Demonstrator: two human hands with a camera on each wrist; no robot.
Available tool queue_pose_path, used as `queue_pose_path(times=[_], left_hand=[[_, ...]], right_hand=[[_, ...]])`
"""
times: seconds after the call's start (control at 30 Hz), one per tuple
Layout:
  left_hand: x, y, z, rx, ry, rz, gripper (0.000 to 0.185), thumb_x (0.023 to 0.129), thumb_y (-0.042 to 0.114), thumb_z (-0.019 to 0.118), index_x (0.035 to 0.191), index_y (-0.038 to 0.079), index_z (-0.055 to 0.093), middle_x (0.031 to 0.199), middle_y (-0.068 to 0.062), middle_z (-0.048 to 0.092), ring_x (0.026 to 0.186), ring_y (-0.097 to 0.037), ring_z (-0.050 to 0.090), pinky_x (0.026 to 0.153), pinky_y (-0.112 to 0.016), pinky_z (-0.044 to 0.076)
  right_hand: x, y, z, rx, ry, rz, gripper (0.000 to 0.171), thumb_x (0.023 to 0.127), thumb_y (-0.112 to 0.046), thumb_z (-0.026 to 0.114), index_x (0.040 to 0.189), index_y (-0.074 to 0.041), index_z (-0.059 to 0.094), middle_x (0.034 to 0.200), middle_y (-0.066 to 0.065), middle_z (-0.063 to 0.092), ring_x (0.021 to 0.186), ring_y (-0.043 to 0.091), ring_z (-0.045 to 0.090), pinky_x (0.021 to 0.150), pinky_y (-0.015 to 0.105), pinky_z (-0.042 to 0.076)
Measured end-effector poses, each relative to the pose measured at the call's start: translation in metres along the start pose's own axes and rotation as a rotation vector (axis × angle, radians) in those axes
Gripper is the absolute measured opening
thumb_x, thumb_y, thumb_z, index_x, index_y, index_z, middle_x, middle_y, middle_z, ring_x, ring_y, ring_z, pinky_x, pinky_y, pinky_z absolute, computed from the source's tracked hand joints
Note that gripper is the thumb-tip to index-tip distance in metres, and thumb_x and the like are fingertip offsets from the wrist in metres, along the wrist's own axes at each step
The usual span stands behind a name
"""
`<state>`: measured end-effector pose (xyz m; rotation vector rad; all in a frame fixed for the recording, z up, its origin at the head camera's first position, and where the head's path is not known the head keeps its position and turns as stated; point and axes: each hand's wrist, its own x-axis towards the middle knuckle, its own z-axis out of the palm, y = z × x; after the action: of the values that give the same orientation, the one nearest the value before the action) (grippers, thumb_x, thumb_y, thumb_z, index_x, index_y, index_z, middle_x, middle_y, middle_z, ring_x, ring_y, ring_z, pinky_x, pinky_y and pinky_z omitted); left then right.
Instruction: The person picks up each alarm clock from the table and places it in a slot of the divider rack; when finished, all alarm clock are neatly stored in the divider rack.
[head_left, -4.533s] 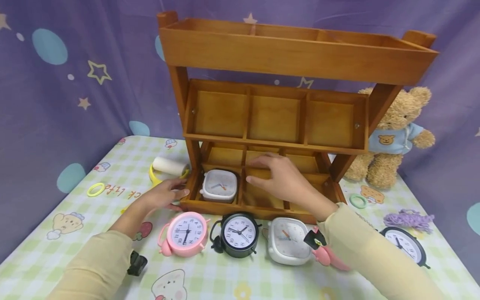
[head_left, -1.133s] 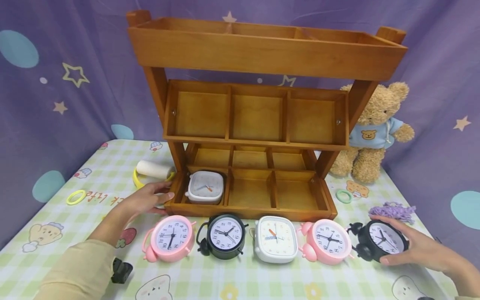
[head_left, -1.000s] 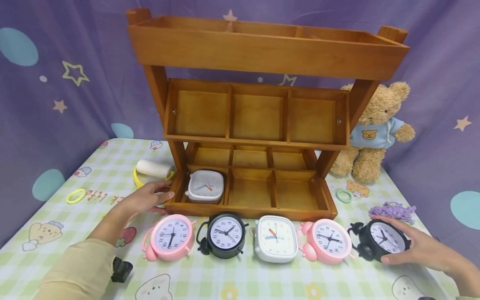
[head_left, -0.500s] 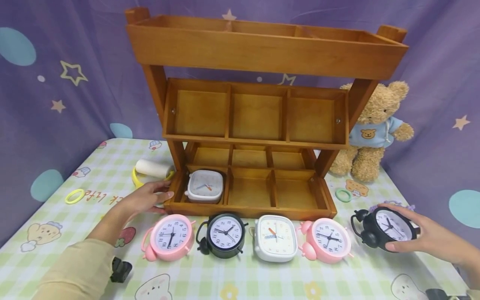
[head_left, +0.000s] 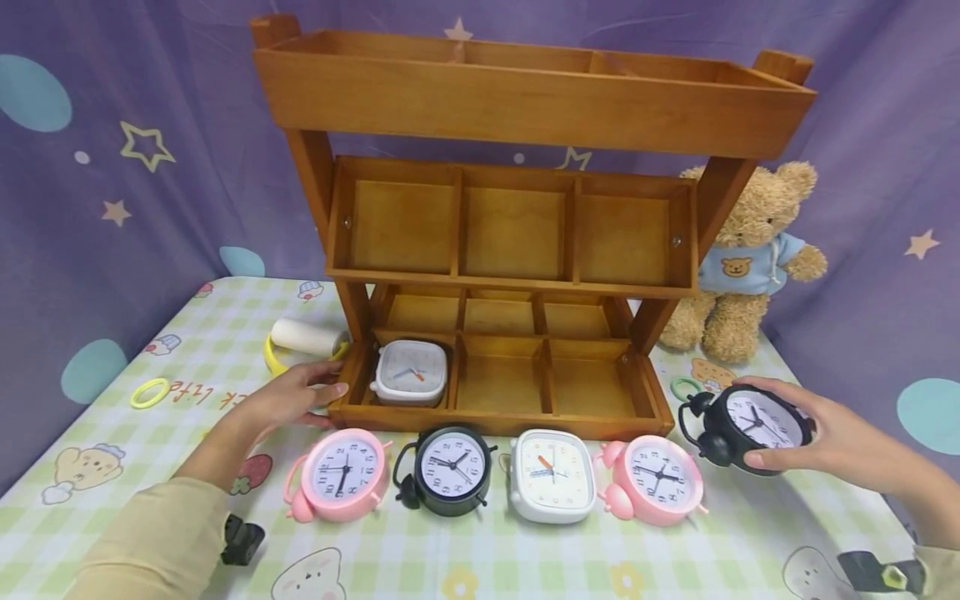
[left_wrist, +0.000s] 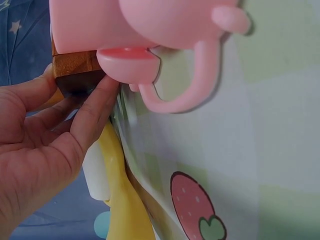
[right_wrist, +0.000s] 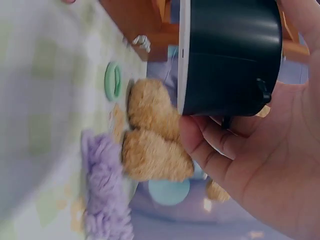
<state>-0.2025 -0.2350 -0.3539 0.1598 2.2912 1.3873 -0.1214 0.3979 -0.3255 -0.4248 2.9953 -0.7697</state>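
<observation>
Checked cloth (head_left: 540, 554); right hand (head_left: 836, 429) grips round black clock (head_left: 759, 422).

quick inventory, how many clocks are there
6: a grey-faced clock in the shelf, lower left; a pink clock, black clock, white clock and second pink clock in front; another black clock in the right hand. The top tray may hide more.

Left grip (left_wrist: 47, 145) pinching a wooden corner (left_wrist: 75, 64), upper left of the frame.
Pink clock (left_wrist: 155, 25) across the top, looped handle (left_wrist: 206, 75) downward; yellow band (left_wrist: 120, 185) and white roll (left_wrist: 95, 170) below; strawberry print (left_wrist: 190, 200) on checked cloth (left_wrist: 265, 120), bottom.
</observation>
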Motion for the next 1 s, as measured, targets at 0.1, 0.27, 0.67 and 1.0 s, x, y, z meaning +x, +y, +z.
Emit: queue_pose_path(times=[0.1, 0.27, 0.67, 1.0], left_hand=[[0.000, 0.000, 0.000, -0.004, -0.003, 0.004, 0.061, 0.108, 0.007, 0.043, 0.150, -0.023, 0.010, 0.148, -0.046, 0.023, 0.127, -0.053, 0.048, 0.087, -0.045, 0.062], [-0.001, 0.001, 0.000, -0.012, -0.006, 0.005, 0.062, 0.108, 0.007, 0.044, 0.150, -0.023, 0.010, 0.148, -0.046, 0.022, 0.129, -0.056, 0.045, 0.088, -0.046, 0.062], [0.000, 0.000, 0.000, -0.005, -0.004, 0.003, 0.062, 0.108, 0.008, 0.045, 0.151, -0.022, 0.012, 0.148, -0.046, 0.024, 0.125, -0.053, 0.050, 0.087, -0.045, 0.062], [0.000, -0.001, -0.001, -0.008, -0.008, 0.004, 0.062, 0.108, 0.008, 0.044, 0.151, -0.022, 0.010, 0.149, -0.046, 0.023, 0.128, -0.056, 0.046, 0.087, -0.045, 0.062]], right_hand=[[0.008, -0.013, -0.002, -0.007, 0.001, -0.027, 0.087, 0.075, -0.026, 0.091, 0.151, -0.022, 0.048, 0.143, 0.016, 0.055, 0.108, -0.003, 0.049, 0.080, 0.037, 0.050], [0.022, -0.035, -0.002, -0.008, -0.019, -0.053, 0.087, 0.078, -0.031, 0.089, 0.152, -0.020, 0.046, 0.144, 0.018, 0.054, 0.113, 0.019, 0.055, 0.083, 0.047, 0.052], [0.054, -0.076, 0.008, 0.044, -0.031, -0.107, 0.087, 0.075, -0.033, 0.091, 0.148, -0.012, 0.050, 0.133, 0.013, 0.060, 0.113, 0.029, 0.056, 0.089, 0.047, 0.051], [0.081, -0.106, 0.017, 0.002, -0.032, -0.142, 0.086, 0.075, -0.045, 0.090, 0.146, -0.016, 0.052, 0.129, 0.008, 0.063, 0.112, 0.028, 0.059, 0.090, 0.052, 0.051]])
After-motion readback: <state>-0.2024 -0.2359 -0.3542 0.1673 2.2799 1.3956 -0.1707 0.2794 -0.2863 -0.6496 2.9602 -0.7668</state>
